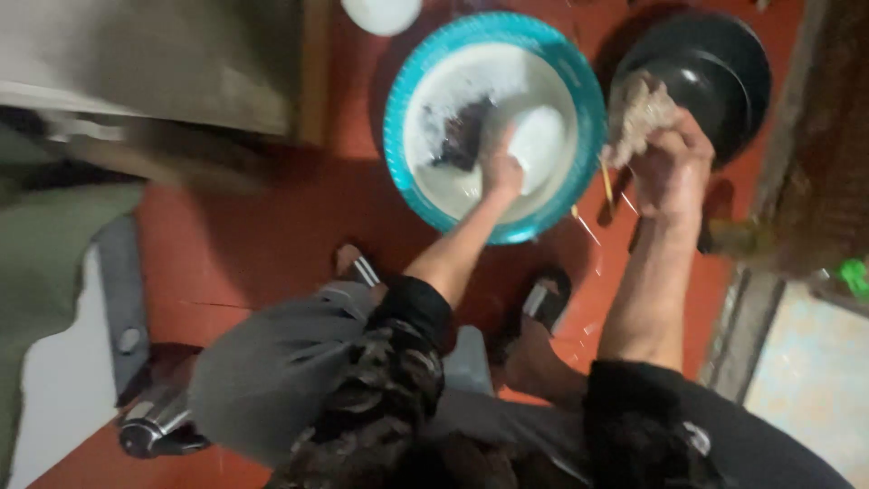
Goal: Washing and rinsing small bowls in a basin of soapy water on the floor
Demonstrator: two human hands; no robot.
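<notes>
Head view, looking straight down, blurry. Person squats on a red floor (262,226), sandals on both feet, dark sleeves pushed up.

Left hand (501,167) is down inside a teal basin (398,109) holding milky wash water, far centre. Fingers curl around the edge of a white bowl (541,136) sitting in the water; looks like a grasp, blur makes the exact grip hard to confirm. Just left of that hand, a dark object (463,134) lies in the water, touching or nearly touching the fingers; cannot tell what it is.

Right hand (672,161) is raised to the right of the basin, clenched on a beige scrub pad (637,113), wet and foamy looking, sticking out above the fist. Drips fall below it toward the floor.

Behind the right hand, far right: a dark pan (715,63) on the floor, close beside the basin rim.

Other stuff: white round dish (382,14) at far edge, left of basin, partly cut off. Wooden cabinet (181,63) far left. Shiny metal object (154,421) near left by the knee. Green bit (853,272) at right edge, unclear.
</notes>
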